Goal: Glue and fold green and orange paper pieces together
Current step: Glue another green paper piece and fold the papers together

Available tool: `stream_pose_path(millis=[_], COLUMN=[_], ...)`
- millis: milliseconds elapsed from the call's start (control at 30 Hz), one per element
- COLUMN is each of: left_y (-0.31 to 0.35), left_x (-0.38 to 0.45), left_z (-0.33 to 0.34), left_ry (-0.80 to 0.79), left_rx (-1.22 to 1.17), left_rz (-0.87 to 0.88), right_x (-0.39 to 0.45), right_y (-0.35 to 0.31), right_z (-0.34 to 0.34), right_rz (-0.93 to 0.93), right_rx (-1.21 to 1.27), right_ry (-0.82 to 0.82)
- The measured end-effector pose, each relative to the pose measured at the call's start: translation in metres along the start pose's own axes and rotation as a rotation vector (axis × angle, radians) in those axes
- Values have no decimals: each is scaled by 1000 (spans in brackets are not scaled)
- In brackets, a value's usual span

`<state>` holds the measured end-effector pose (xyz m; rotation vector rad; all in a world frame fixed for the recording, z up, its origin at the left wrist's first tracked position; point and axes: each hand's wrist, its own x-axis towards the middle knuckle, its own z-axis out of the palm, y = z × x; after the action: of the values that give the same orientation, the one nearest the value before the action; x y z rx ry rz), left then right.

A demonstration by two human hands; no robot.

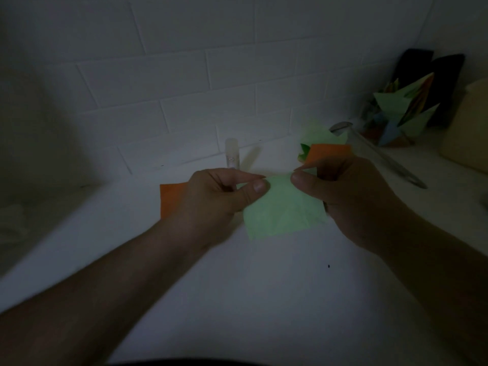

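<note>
Above the bench middle | left hand [211, 196] and right hand [340, 191] each pinch the green paper [285, 210] top edge, side by side | orange paper [171, 199] lies flat under the left hand, nearer it

A light green paper [284, 210] is held up over the table, pinched at its top edge. An orange paper [171, 198] is seen flat behind it on the left, partly hidden. More green paper [315, 133] and orange paper [328, 153] are piled farther back. A glue stick [231, 154] is stood upright near the wall.
</note>
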<state>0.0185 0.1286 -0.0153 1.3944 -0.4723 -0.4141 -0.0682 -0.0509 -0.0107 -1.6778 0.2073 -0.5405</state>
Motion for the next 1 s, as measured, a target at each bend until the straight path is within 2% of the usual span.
stream_pose_path(millis=[100,200,400,533,733,833,1000], left_y=[1,2,1,-1,-2,-1,-3], left_x=[0,0,1,2,1,-1,0], left_z=[-1,-3,-4,-4,-4,-3,0], left_ry=[-25,-69,-9,-2,-11,-17,20], left_rx=[-52,-55,-26,-61,-45,-74,-115], left_rz=[-43,-49,-2,-11,-36,-48,-18], right_x=[3,3,3,2,4,3,1], right_y=[3,4,10,10,11,14,20], right_z=[-2,-2,-1,2,-1,2,7], right_rz=[64,62,24,11,106,95,114], right_rx=[113,125,168,225,332,342,256], right_ry=[9,30,-2,64,66,80,-61])
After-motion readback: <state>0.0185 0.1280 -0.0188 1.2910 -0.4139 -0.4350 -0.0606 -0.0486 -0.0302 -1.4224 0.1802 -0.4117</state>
